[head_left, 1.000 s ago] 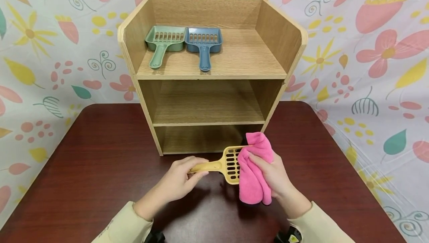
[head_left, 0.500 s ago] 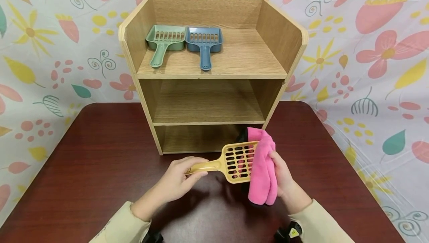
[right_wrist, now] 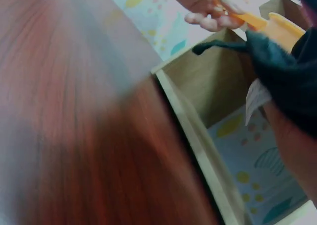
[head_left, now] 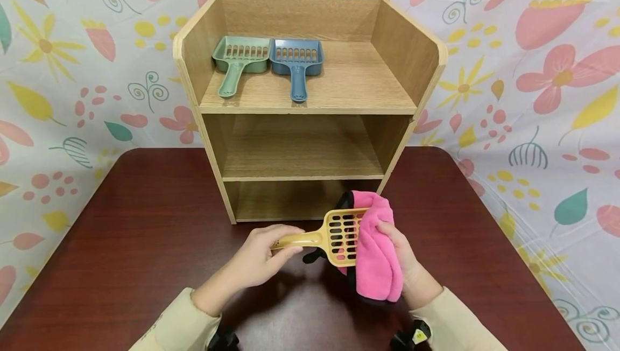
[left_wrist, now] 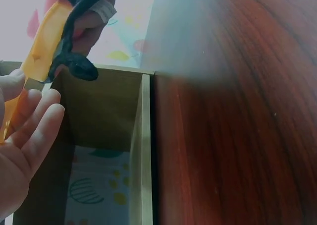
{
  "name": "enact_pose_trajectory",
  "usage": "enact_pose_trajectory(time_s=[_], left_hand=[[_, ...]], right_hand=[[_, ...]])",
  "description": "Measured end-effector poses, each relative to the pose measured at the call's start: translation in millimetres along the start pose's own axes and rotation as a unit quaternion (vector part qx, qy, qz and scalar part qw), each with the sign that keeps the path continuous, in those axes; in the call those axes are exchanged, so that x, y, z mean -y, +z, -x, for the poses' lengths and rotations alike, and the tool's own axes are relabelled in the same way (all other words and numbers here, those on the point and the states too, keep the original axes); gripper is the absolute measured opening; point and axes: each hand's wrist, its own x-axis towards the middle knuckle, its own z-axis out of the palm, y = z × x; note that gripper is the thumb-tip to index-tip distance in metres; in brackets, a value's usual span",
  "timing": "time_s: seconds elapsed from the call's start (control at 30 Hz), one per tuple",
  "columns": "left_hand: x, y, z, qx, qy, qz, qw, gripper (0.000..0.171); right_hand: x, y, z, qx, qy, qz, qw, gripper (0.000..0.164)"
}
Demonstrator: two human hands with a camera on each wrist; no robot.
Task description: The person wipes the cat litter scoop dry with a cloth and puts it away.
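Observation:
A yellow slotted litter scoop (head_left: 343, 232) is held up over the table, its handle pointing left. My left hand (head_left: 259, 254) pinches the handle between thumb and fingers. My right hand (head_left: 407, 257) grips a pink cloth (head_left: 377, 254) with a dark underside, wrapped over the scoop's far right end. That end of the scoop is hidden by the cloth. In the left wrist view the dark side of the cloth (left_wrist: 79, 64) hangs below the yellow scoop (left_wrist: 44, 46). The right wrist view shows the dark cloth (right_wrist: 277, 71) over the right hand, with the scoop's handle in the left fingers behind.
A three-level wooden shelf (head_left: 310, 110) stands at the back of the dark red table (head_left: 145, 243). On its top level lie a green litter scoop (head_left: 237, 63) and a blue litter scoop (head_left: 297, 65), side by side. A flower-patterned curtain (head_left: 542, 125) hangs behind.
The right hand and cloth slid outward to the right along the scoop, then came back left a little. A dark cloth corner now shows beneath the scoop. The left hand keeps its hold.

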Motion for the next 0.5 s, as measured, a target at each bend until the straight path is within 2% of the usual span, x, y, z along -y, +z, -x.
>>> enact_pose_trajectory(time_s=[0.07,0.13,0.2,0.27,0.37,0.5], left_hand=[[0.1,-0.7,0.2,-0.002,-0.001,-0.009,1.0,0.023],[0.4,-1.2,0.8,-0.004,-0.001,-0.02,0.9998,0.024],[0.7,-1.0,1.4,-0.007,0.0,-0.029,0.9996,0.025],[1.1,-0.6,1.7,-0.014,0.005,-0.036,0.9992,0.025],[1.9,1.1,2.2,-0.028,0.017,-0.042,0.9986,0.026],[2.1,4.5,1.6,-0.061,0.032,-0.049,0.9964,0.025]], right_hand=[[1.1,2.4,-1.8,-0.061,-0.016,0.037,0.997,0.033],[1.4,3.7,-4.3,-0.129,-0.047,0.091,0.986,0.027],[1.2,5.0,-6.7,-0.205,-0.085,0.15,0.963,0.02],[0.8,5.9,-8.2,-0.26,-0.111,0.188,0.941,0.016],[1.1,7.3,-8.4,-0.297,-0.117,0.195,0.927,0.011],[4.3,9.0,-7.2,-0.308,-0.12,0.172,0.928,0.008]])
